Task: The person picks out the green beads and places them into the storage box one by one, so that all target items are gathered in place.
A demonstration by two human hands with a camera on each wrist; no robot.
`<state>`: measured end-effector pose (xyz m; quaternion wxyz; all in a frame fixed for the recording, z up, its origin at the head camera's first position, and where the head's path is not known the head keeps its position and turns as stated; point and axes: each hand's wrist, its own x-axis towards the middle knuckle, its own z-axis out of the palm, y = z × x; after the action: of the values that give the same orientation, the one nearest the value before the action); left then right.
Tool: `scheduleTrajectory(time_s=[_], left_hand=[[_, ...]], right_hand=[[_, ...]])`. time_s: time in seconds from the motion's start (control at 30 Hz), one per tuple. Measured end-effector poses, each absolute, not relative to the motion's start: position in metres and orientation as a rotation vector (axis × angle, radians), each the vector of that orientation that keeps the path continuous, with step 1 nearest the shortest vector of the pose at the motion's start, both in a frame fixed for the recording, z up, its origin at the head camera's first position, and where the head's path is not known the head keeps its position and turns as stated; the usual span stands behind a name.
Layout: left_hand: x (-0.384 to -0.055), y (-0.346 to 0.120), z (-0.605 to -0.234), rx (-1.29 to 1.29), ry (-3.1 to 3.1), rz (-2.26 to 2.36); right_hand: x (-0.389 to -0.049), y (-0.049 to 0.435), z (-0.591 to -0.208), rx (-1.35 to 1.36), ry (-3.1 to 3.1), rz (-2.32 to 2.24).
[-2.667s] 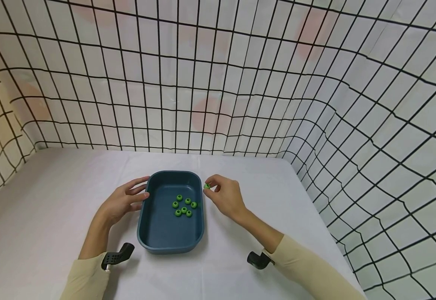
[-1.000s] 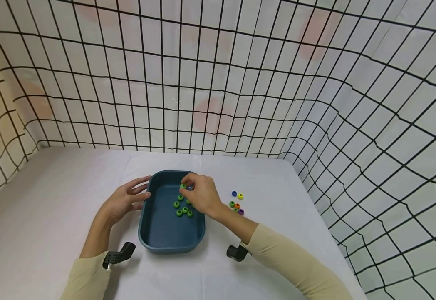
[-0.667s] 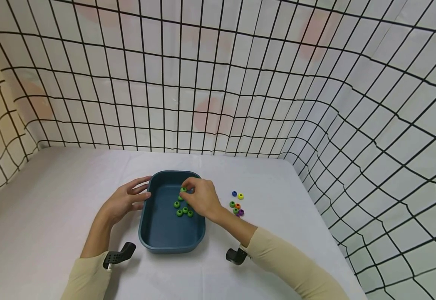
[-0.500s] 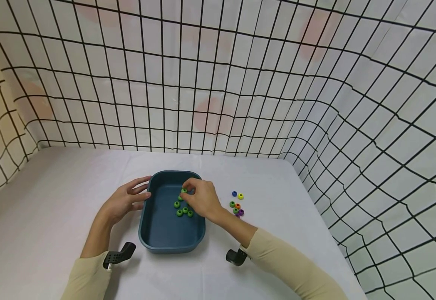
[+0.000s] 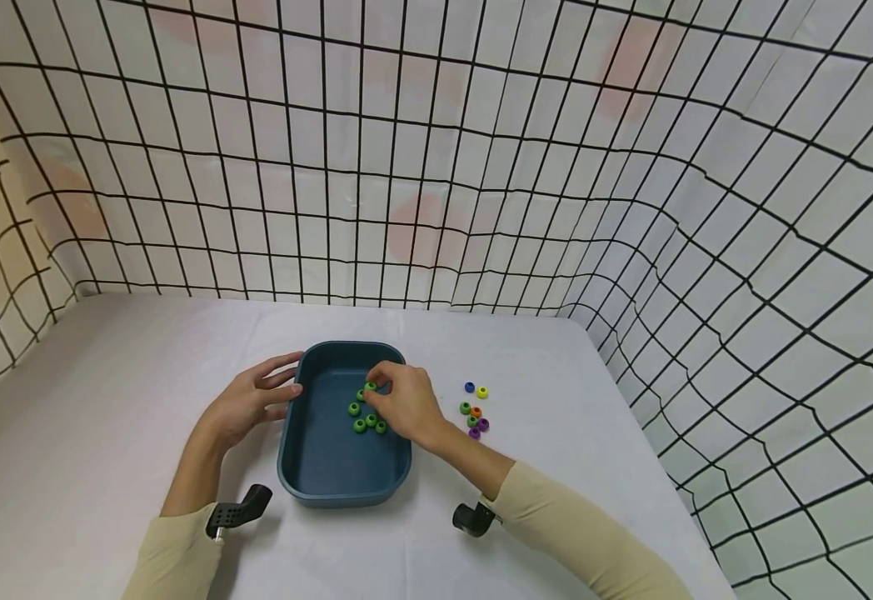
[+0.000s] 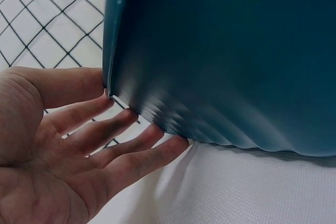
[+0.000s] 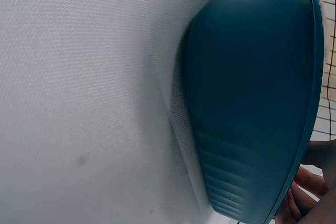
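A blue plastic tray (image 5: 339,471) stands on the white cloth with several green beads (image 5: 354,409) in it. My right hand (image 5: 409,408) reaches over the tray's right side and pinches a green bead (image 5: 371,386) between thumb and fingers, low above the other beads. In the right wrist view the tray's wall (image 7: 247,98) hides that bead. My left hand (image 5: 241,404) rests its fingertips against the tray's left wall. The left wrist view shows that hand's fingers (image 6: 139,163) loosely extended along the outer side, with the thumb at the rim.
On the cloth right of the tray lie a blue bead (image 5: 470,387), a yellow bead (image 5: 482,392), an orange bead (image 5: 476,412), two green beads (image 5: 465,408) and two purple beads (image 5: 474,433). Black netting (image 5: 436,175) surrounds the table at the back and sides.
My right hand has brought the green bead from beside the tray's right rim to inside it, then lowered slightly. Loose coloured beads have come into sight. The left hand stays at the tray.
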<state>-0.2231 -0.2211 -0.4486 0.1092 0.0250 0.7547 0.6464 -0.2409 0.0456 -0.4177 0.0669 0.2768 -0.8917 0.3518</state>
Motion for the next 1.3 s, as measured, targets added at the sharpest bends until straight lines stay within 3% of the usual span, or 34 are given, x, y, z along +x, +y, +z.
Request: scheduleTrajectory(time_s=[1.3], left_hand=[[-0.2218,-0.2211,-0.4476,0.076,2.217,1.902]], right_hand=[[-0.2414,0.0534,-0.4096,0.817,-2.668,1.034]])
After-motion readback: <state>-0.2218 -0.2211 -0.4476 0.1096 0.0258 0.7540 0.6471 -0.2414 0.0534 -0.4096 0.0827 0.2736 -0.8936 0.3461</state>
